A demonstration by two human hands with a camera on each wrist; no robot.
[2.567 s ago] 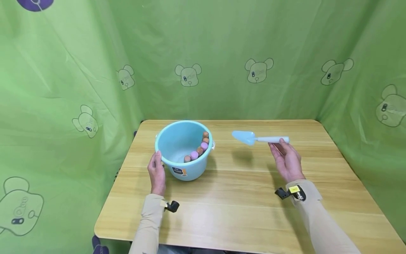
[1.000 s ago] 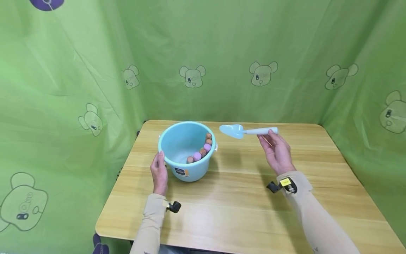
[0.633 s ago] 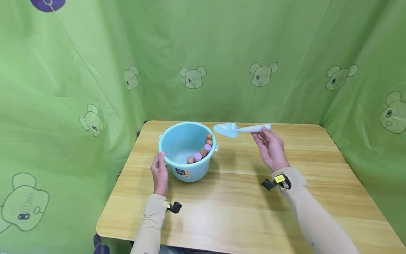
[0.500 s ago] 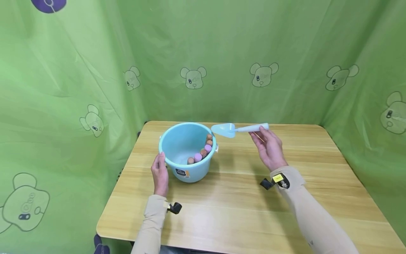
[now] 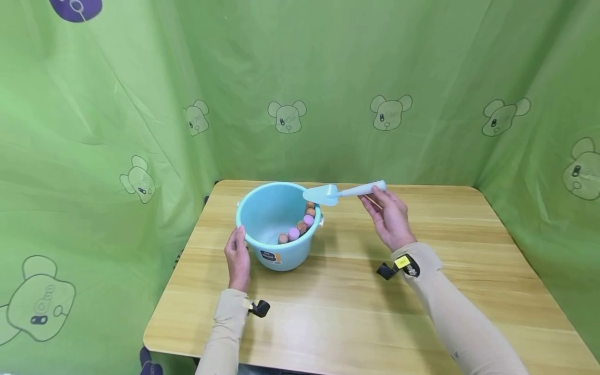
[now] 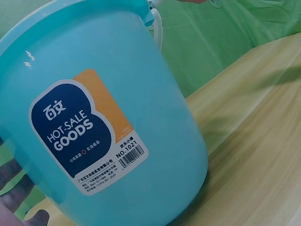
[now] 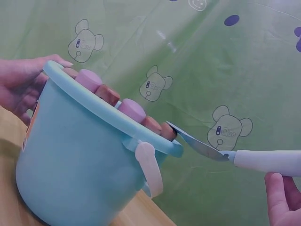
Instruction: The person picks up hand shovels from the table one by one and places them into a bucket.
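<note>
A light blue bucket (image 5: 281, 255) stands on the wooden table, left of centre. My left hand (image 5: 238, 259) holds its near left rim, thumb over the edge and fingers along the outer wall. Against the bucket's right inner wall, several handles with round brown and purple ends (image 5: 294, 234) stand in a row; their lower parts are hidden. My right hand (image 5: 390, 219) pinches the white handle of a small garden trowel (image 5: 323, 195). The trowel's pale blue blade points left, its tip over the bucket's far right rim. In the right wrist view the blade (image 7: 200, 146) sits close beside the nearest brown end.
The bucket's white carrying handle (image 7: 149, 165) hangs on its right side. A green curtain (image 5: 328, 78) with bear-head prints closes off the back and both sides of the table (image 5: 356, 317).
My right hand has carried the trowel leftward from above the table's right part to the bucket's rim. The left hand keeps its hold on the bucket; the view has shifted slightly.
</note>
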